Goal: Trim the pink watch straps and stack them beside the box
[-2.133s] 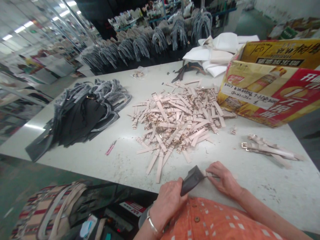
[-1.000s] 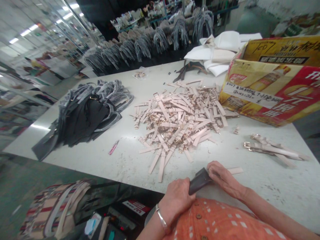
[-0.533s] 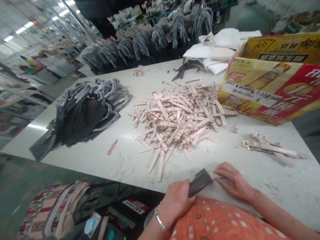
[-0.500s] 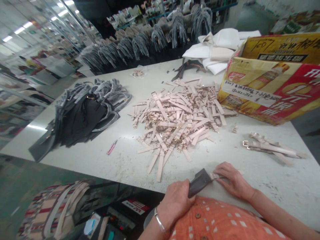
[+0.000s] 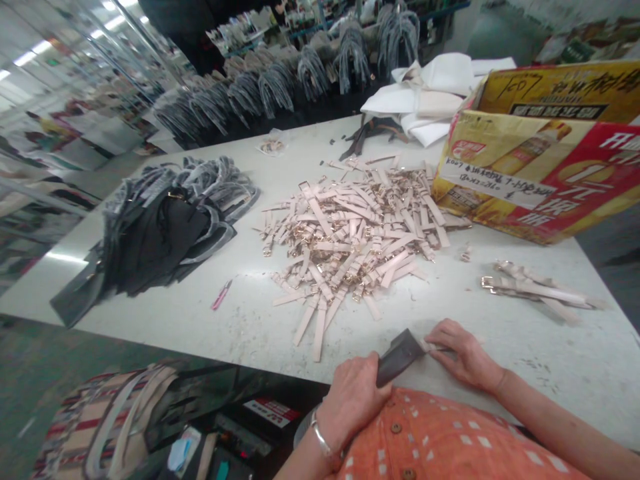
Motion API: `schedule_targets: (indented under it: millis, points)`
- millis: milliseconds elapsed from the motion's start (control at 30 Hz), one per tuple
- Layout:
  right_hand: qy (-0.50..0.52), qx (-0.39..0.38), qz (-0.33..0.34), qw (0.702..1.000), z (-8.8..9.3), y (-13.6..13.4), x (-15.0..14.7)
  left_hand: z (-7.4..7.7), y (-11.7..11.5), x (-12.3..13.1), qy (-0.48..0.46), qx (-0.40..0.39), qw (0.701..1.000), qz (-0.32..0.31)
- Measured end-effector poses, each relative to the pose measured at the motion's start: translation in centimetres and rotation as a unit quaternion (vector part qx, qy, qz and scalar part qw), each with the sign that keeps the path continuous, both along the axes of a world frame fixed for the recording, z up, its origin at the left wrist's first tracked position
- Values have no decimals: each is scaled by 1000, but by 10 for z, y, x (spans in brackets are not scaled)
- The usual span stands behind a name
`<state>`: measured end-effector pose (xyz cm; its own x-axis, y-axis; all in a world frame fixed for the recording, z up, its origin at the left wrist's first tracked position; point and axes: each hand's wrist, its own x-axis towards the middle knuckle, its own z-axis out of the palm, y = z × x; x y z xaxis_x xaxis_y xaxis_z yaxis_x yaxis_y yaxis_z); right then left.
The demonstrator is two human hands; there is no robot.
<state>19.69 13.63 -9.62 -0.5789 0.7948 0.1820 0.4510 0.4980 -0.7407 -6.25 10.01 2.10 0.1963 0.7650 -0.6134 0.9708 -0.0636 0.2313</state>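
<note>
My left hand (image 5: 354, 395), with a silver bangle at its wrist, is closed round one end of a dark grey, flat, block-shaped piece (image 5: 400, 357) at the table's front edge. What kind of thing it is I cannot make out. At its far end, my right hand (image 5: 463, 355) pinches a short pale pink strap (image 5: 429, 346), mostly hidden by the fingers. Beyond both hands lies a large heap of pale pink buckle straps (image 5: 350, 230) with gold-coloured buckles. Several more buckled straps (image 5: 540, 290) lie apart on the right.
A yellow and red carton (image 5: 520, 170) stands at the right. Dark bag pieces with wrapped handles (image 5: 160, 240) are piled left, near a pink-handled small tool (image 5: 221, 295). White sheets (image 5: 430, 93) lie at the back. A striped bag (image 5: 105, 420) sits below the table's front edge.
The view has shifted slightly. Both hands keep their hold, and the dark piece and strap have barely moved against each other.
</note>
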Motion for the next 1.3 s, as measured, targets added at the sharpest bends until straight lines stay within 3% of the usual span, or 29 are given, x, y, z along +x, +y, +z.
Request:
schedule_targets:
  millis: [200,433,700,1033,1133,1300]
  points:
    - [-3,6,-9,1000,-4,-1,0,3,-10,-11,6,6,1000,-8]
    - [-3,-3,-5,1000,-1,-1,0,-3,-2,5,-10,12,1000,-21]
    - [-12,5,-5,1000,1,0,-2,1,5,-11,0,32,998,59]
    - [18,-26,-34,999,0,-3,0,6,6,32,-4,33,999,-24]
    - [20,-31,-50,998,-3,-4,2,11,7,31,5,27,999,-40]
    - [19,-20,-19,999,-6,-2,5,16,2,14,30,13,998,-45]
